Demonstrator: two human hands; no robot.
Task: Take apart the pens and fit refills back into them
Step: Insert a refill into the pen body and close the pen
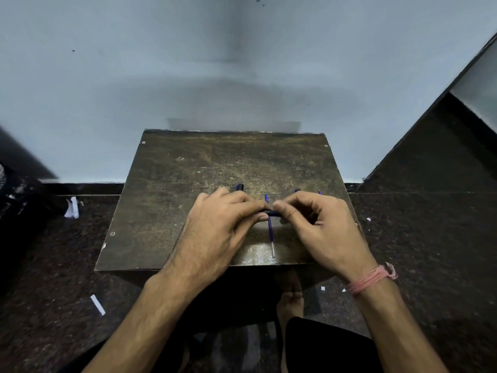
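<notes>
My left hand (223, 227) and right hand (320, 227) both pinch one dark pen barrel (269, 212); one thin blue refill (270, 232) lies on the scuffed table (172, 184).

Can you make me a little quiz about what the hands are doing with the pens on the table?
1. True or false: both hands grip the same dark pen.
2. Where does the loose refill lie? A) on the floor B) on the table between the hands C) in the right hand's palm
3. Fill in: the pink thread is tied around the ___ wrist.

Key
1. True: the left hand and the right hand pinch the dark pen from either end.
2. B: the refill lies on the table, pointing toward the near edge.
3. Right: the pink thread sits there.
</notes>
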